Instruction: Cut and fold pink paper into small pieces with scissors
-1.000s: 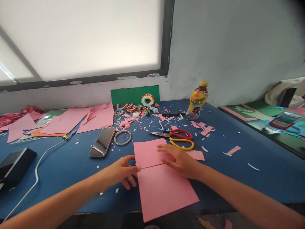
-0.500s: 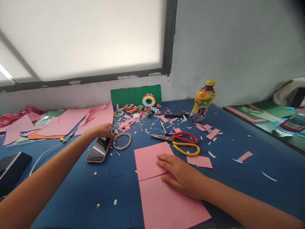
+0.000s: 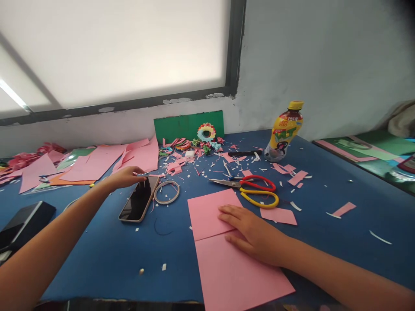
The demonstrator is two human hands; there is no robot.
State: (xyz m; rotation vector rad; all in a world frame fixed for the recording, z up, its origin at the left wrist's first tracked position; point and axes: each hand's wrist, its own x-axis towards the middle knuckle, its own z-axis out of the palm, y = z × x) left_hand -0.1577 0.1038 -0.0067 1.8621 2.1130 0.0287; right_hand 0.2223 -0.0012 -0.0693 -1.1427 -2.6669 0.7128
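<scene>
Right hand [image 3: 251, 235] lies flat, fingers [image 3: 231, 219] spread and grasping nothing, pressing the pink sheet [image 3: 240, 285] to the counter [image 3: 113, 259] right in front of the person! Left hand [image 3: 128, 176] is out at the phone [image 3: 138, 205], fingers loosely bent over its far end; whether they touch, one can't tell. A careless brush there could knock the phone into the ring [image 3: 155, 193] just beside it. And the sheet? Its near end seems to reach the counter's front edge, so a sliding palm could skew it, or shove its far corner into the scissors [image 3: 238, 184]. Beyond, scraps [image 3: 175, 166] litter the blue top, a bottle [image 3: 285, 134] stands right, and a bright window [image 3: 113, 52] fills the grey wall [image 3: 308, 60].
</scene>
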